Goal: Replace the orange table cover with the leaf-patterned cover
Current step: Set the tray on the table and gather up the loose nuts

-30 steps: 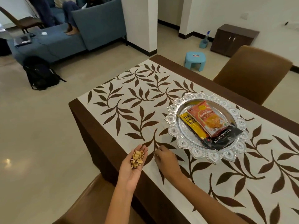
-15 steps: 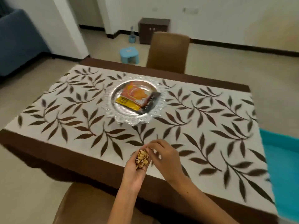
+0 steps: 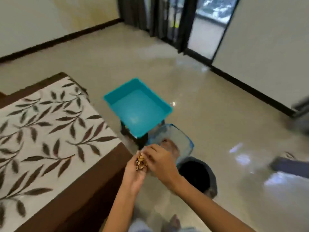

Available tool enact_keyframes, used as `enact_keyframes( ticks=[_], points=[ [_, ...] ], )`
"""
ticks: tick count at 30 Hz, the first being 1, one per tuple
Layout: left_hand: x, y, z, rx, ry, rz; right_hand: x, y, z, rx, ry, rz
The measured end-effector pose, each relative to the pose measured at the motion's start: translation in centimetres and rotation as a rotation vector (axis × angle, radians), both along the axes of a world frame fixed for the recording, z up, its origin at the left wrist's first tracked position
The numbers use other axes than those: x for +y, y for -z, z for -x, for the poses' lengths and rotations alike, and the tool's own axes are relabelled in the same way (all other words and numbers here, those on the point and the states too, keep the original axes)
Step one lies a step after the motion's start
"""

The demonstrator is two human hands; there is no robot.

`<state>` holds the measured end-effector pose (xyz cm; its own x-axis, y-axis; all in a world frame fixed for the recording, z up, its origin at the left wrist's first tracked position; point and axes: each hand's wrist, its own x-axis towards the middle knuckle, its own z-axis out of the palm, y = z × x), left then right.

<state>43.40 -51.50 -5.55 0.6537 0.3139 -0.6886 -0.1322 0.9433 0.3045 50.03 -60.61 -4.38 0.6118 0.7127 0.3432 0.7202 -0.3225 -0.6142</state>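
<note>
Head view. The leaf-patterned cover (image 3: 50, 131) lies flat on the table (image 3: 93, 180), filling the left of the frame; its white field with brown leaves ends in a brown border along the near edge and at the right-hand end. The table's right-hand corner sits just left of the two hands. Beyond that corner the pale floor (image 3: 217, 131) is open toward the far wall and the dark curtains (image 3: 160, 19) at the glass door.

Near the table's end stands a teal tray (image 3: 138, 106) on a dark stand, its interior bare. Just beside it on the right is a clear blue-rimmed container (image 3: 177, 139), and nearer the camera a dark round bin (image 3: 197, 176) with its mouth open upward. These three stand close together off the table corner; the floor to their right is free apart from blurred dark shapes at the frame edge.

The left hand (image 3: 133, 174) is cupped palm-up, holding a small heap of nut shells (image 3: 141, 162). The right hand (image 3: 160, 163) lies against it from the right, fingers curled over the shells; whether they pinch any cannot be told. Both hands hover off the table, past the cover's border and not touching it, above the floor just left of the bin. A bare foot (image 3: 174, 221) shows at the bottom edge.
</note>
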Motion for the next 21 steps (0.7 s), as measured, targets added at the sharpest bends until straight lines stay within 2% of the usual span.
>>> enact_keyframes(
  ticks=[5, 12, 16, 21],
  points=[
    [-9.6, 2.5, -7.8, 0.014, 0.286, 0.116, -11.9, 2.4, -4.9, 0.051, 0.282, 0.031],
    [-18.0, 6.8, -13.6, 0.030, 0.575, 0.179, -20.1, 8.2, -7.6, 0.215, 0.610, 0.049],
    [-20.9, 14.0, -15.7, 0.227, 0.599, 0.169, -22.2, 13.2, -8.6, 0.282, 0.733, 0.055],
    [-22.6, 22.8, -18.2, 0.254, 0.656, 0.187, -23.7, 21.7, -10.4, 0.314, 0.828, 0.132]
  ],
)
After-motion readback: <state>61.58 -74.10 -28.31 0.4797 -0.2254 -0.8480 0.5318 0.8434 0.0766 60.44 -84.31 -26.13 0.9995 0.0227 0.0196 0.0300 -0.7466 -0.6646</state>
